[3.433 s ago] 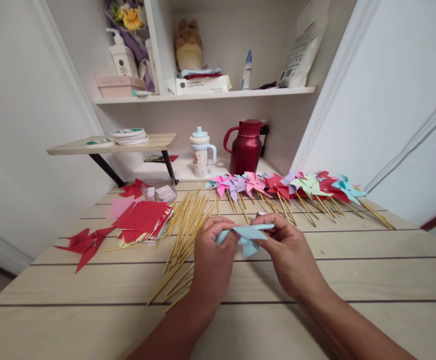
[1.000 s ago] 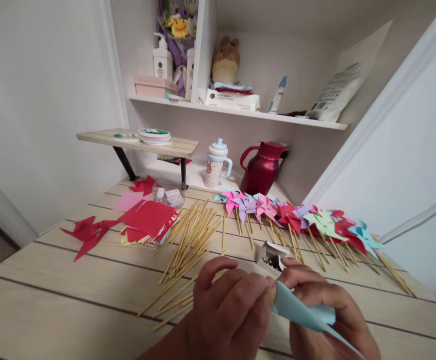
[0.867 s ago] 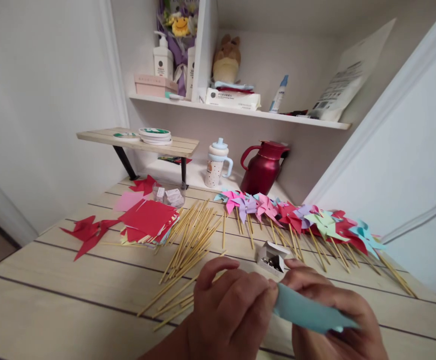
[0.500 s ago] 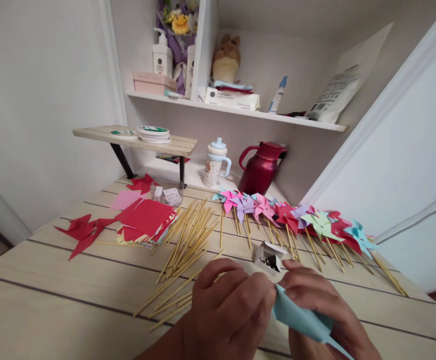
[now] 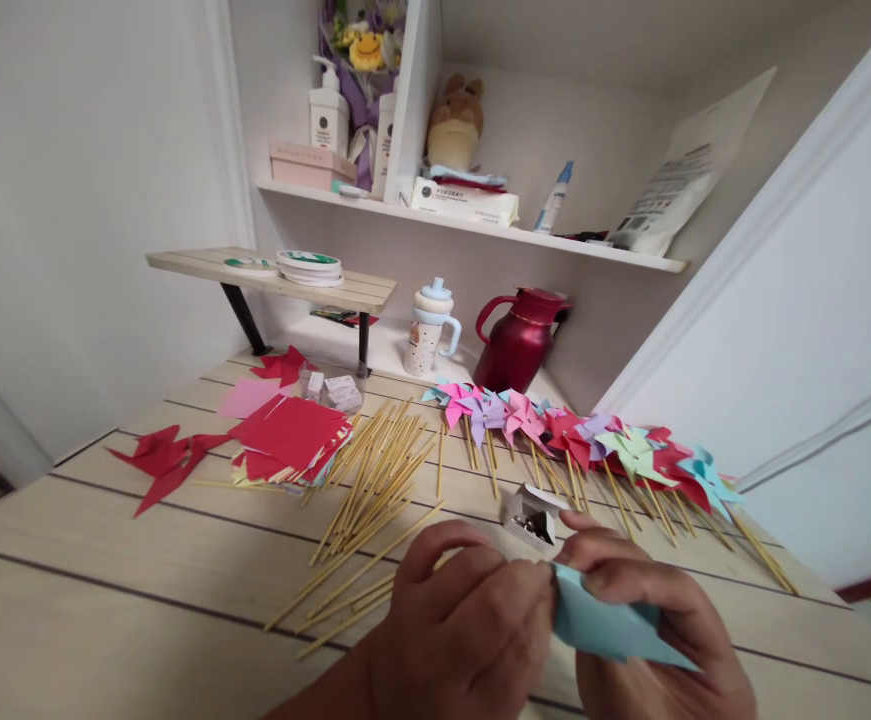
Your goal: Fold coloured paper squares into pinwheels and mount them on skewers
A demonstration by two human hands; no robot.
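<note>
light-blue paper piece (image 5: 609,628): pale blue, folded, tapering to a point at the right | pose: raised above the tabletop, nearly flat, tilted down to the right | grip: I pinch its left edge with my left hand (image 5: 469,635), my right hand (image 5: 656,635) cradles it from behind and under

Light blue paper (image 5: 615,630) is held; red sheets (image 5: 289,435) at 10 o'clock; a dark red jug (image 5: 517,340) at 12 o'clock.
</note>
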